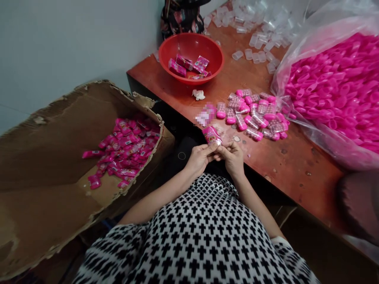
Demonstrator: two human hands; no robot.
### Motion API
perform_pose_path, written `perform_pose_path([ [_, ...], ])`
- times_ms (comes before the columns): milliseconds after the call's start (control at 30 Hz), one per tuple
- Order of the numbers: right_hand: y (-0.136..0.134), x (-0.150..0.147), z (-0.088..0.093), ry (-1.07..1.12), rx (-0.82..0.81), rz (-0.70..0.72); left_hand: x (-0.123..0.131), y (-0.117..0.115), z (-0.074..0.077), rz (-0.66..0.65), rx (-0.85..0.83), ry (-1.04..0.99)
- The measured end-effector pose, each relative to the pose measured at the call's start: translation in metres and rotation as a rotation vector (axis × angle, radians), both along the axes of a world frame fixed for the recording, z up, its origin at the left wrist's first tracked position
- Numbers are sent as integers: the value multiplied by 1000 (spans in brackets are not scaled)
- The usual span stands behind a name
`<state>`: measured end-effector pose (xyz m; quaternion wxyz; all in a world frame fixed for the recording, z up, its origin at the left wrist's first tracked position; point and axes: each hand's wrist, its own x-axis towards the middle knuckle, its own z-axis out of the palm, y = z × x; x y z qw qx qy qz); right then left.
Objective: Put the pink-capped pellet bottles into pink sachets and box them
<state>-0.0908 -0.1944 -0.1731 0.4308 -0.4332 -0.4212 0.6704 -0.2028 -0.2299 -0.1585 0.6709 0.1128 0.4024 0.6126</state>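
Observation:
Both hands meet at the table's near edge around a small pink plastic packet (212, 135). The fingers of my left hand (200, 158) pinch its near end, and my right hand (233, 157) pinches the same end from the other side. What the packet holds cannot be made out. Just beyond it on the table lies a pink item (206, 114), partly blurred. To the right is a loose pile of clear tubes with pink caps (254, 132), filled with small pink balls.
On the left stands an open cardboard box (35, 157) with many pink packets (126, 144). A red bowl (191, 81) holds several packets. Crumpled white paper (198, 94) lies near it. A plastic bag of pink parts (340, 86) and loose clear tubes (256, 57) occupy the wooden table (284, 173).

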Motion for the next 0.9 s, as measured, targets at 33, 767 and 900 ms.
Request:
perform_pose_path([
  [33, 1, 0, 2, 3, 7, 25, -9, -3, 5, 81, 19, 11],
  [767, 16, 8, 3, -190, 68, 95, -76, 131, -67, 180, 329, 1627],
  [900, 39, -2, 6, -194, 156, 18, -70, 112, -62, 290, 445, 1487],
])
